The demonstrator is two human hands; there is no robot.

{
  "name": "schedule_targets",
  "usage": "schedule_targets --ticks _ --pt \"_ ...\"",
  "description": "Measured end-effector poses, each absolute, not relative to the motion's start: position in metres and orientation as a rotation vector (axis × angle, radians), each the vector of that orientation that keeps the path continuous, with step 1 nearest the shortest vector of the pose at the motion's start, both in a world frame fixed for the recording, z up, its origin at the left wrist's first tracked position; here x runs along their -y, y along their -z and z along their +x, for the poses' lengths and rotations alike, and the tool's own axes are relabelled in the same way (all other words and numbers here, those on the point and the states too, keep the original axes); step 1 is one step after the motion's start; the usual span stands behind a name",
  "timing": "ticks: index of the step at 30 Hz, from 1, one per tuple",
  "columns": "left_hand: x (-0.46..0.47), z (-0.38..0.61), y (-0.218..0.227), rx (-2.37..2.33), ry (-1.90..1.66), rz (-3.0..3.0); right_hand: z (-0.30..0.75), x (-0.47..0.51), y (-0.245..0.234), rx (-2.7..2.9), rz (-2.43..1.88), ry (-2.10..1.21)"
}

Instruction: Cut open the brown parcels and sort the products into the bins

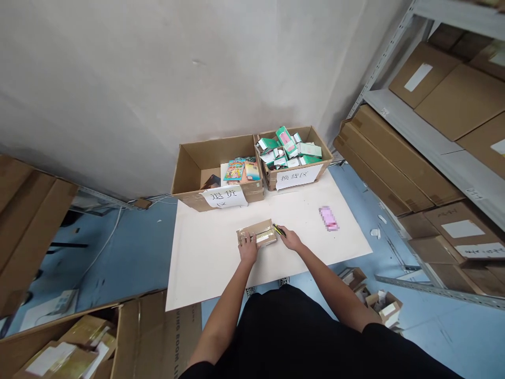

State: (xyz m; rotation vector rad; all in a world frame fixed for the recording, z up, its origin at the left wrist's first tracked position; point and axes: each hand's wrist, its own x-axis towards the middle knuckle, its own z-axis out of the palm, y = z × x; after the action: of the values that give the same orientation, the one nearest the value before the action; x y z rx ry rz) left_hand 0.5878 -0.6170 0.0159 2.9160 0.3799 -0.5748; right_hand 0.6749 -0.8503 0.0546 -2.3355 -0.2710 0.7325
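Note:
A small taped cardboard box (258, 229) lies flat on the white table (205, 263) in front of me. My left hand (248, 247) rests on its left front part, fingers spread over the top and holding it down. In my right hand (291, 239) is a yellow and black box cutter (279, 230), gripped in closed fingers. Its tip is at the right end of the box, by the tape; whether the blade touches cannot be made out. A white label shows on the box's near side.
At the table's back stand an open carton (216, 195) with booklets and another carton (294, 179) full of green-white boxes. A blurred pink item (329, 218) lies to the right. Shelves (414, 121) of cartons stand right; a large carton (150, 337) of parcels stands lower left.

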Motion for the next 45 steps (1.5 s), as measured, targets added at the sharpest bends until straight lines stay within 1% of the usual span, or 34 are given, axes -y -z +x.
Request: schedule_targets --ticks 10,12,14,18,21,25,29,33,35,37,41,45 --pt "0.617 0.588 -0.018 -0.405 0.582 2.913 0.664 0.874 -0.064 0.204 -2.14 -0.926" --pt "0.616 0.589 -0.021 -0.416 0.584 2.904 0.663 0.881 -0.062 0.188 -2.131 -0.9" --pt "0.614 0.589 -0.024 -0.416 0.591 2.898 0.662 0.888 -0.056 0.137 -2.121 -0.805" --pt "0.61 0.587 -0.032 -0.436 0.611 2.915 0.656 0.898 -0.034 -0.2 -2.248 -0.626" --pt "0.608 0.582 -0.036 -0.542 0.57 2.935 0.654 0.906 -0.014 -0.394 -2.335 -0.655" --pt "0.604 0.572 -0.039 -0.695 0.482 2.939 0.668 0.922 0.001 -0.454 -2.303 -0.722" --pt "0.594 0.569 -0.042 -0.753 0.467 2.894 0.679 0.927 0.004 -0.518 -2.38 -0.644" --pt "0.57 0.585 -0.048 -0.748 0.492 2.854 0.665 0.882 0.004 -0.26 -2.361 -0.571" --pt "0.558 0.596 -0.051 -0.716 0.485 2.846 0.655 0.842 0.002 -0.102 -2.26 -0.613" --pt "0.55 0.605 -0.051 -0.674 0.553 2.81 0.647 0.799 -0.003 -0.003 -2.156 -0.676" --pt "0.55 0.601 -0.045 -0.731 0.721 2.719 0.642 0.733 -0.017 -0.059 -2.104 -0.817" --pt "0.564 0.58 -0.032 -0.896 0.673 2.666 0.643 0.703 -0.024 -0.118 -2.243 -0.862"
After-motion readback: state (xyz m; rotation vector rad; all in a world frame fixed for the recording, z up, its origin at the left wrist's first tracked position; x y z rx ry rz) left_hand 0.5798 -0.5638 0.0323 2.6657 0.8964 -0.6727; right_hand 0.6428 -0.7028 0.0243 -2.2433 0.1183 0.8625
